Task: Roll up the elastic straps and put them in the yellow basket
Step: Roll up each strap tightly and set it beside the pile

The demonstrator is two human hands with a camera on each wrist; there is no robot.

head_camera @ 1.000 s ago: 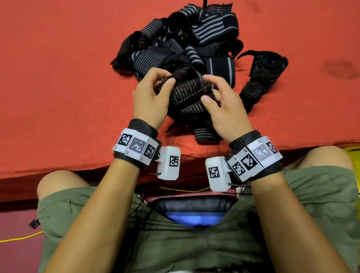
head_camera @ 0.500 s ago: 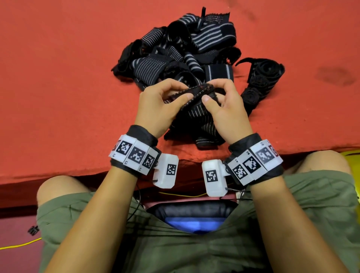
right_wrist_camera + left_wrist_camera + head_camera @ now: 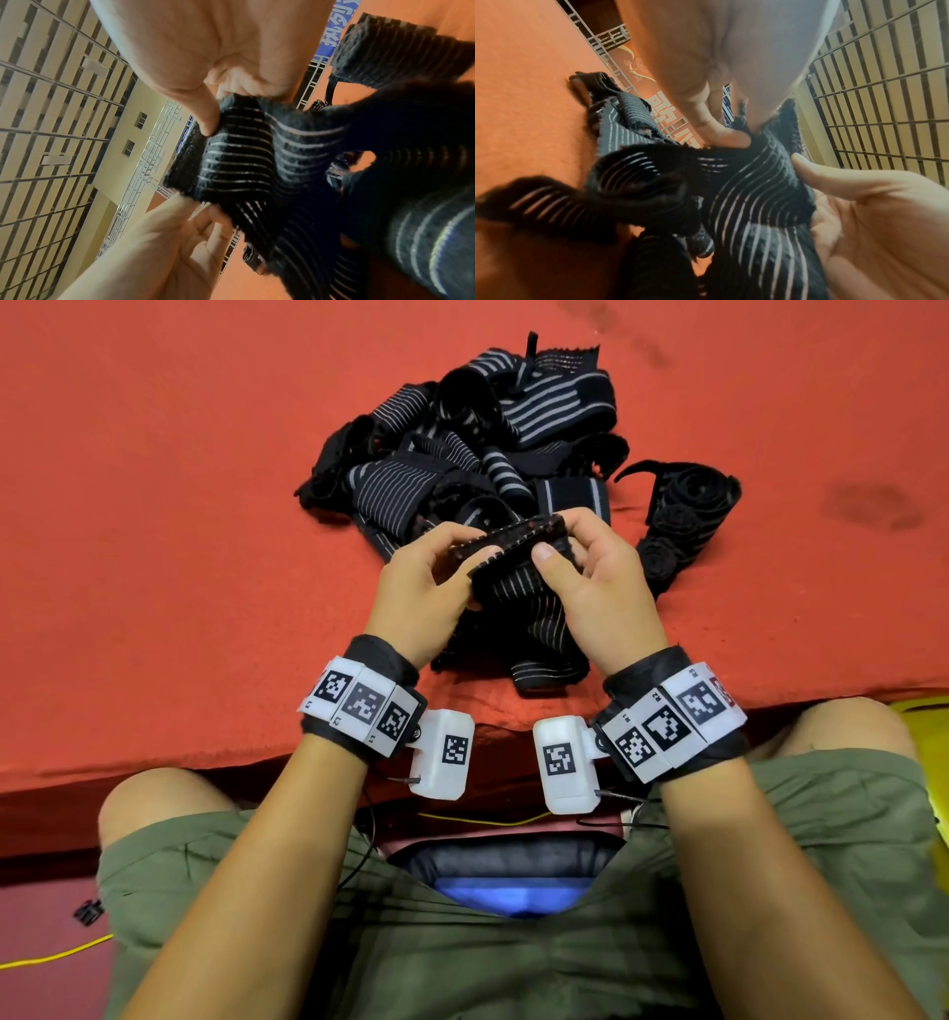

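Both hands (image 3: 513,588) on one strap (image 3: 518,541)

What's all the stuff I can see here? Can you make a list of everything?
Held strap: one, black with pale stripes, pinched between both hands, tail hanging to the cloth.
Strap pile: count unclear, black with pale stripes, tangled on the cloth beyond the hands.
Rolled straps: about three, black, right of the pile.
Cloth: one, red, covering the table.
Basket: one, yellow, only a sliver at the right edge.
Cable: one, yellow, on the floor at lower left.
Shorts: green, on the person's lap.
Wristbands: two, black with white marker blocks.
Left hand: pinching the strap.
Right hand: pinching the strap.
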